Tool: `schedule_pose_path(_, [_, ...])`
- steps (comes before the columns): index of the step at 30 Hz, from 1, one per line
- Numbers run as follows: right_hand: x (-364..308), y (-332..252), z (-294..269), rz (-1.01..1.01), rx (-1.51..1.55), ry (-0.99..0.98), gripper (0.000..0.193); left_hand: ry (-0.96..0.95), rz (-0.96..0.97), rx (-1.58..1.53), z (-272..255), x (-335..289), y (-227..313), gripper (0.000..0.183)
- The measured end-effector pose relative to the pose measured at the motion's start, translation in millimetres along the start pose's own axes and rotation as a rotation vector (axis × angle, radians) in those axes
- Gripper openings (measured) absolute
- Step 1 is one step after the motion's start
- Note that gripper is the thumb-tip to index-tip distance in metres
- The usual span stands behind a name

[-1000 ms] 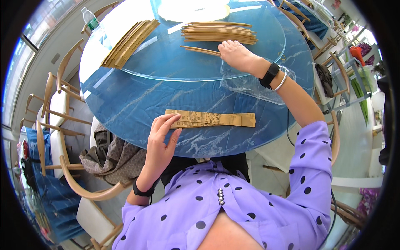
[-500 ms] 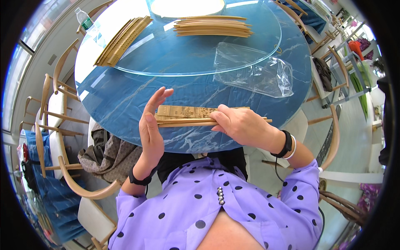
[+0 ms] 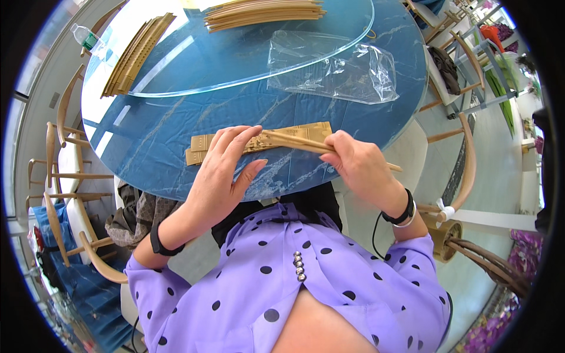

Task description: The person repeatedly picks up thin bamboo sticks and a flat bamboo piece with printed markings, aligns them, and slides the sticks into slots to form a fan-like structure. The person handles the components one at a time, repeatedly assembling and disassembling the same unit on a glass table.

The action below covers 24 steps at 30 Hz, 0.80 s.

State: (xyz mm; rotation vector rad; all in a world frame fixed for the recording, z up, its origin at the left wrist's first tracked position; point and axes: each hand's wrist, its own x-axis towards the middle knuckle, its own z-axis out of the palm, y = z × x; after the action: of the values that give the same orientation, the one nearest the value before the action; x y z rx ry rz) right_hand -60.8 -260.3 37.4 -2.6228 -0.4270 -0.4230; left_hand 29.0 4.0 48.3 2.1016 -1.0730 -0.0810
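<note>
My right hand (image 3: 362,170) is closed around a pair of light wooden chopsticks (image 3: 297,141), whose far ends point left. My left hand (image 3: 220,170) reaches over the near part of the table, its fingers stretched out and its thumb apart. Its fingertips are right by the chopsticks' left ends; whether they touch cannot be made out. Under the chopsticks and left hand, flat gold paper chopstick sleeves (image 3: 318,130) with dark print lie overlapping on the blue marbled table (image 3: 159,126). The left hand hides part of them.
A stack of gold sleeves (image 3: 138,56) and a pile of chopsticks (image 3: 265,13) lie on the glass turntable (image 3: 206,65). A crumpled clear plastic bag (image 3: 353,73) is at the right. A plastic bottle (image 3: 85,36) stands far left. Wooden chairs (image 3: 468,159) surround the table.
The sleeves, earlier held together with the chopsticks in my right hand, now lie on the table. My left hand has tipped from upright to lean over them. The view has shifted.
</note>
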Motion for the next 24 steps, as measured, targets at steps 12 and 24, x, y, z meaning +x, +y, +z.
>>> schedule_pose_path(12, [-18.9, 15.9, -7.8, 0.633, 0.283, 0.022, 0.028, -0.291, 0.295, 0.446, 55.4, 68.2, -23.5, 0.051])
schedule_pose_path(24, [-9.8, 36.4, 5.6, 0.611, 0.528, -0.030, 0.028, -0.121, 0.451, 0.422, 61.2, 72.9, -29.7, 0.032])
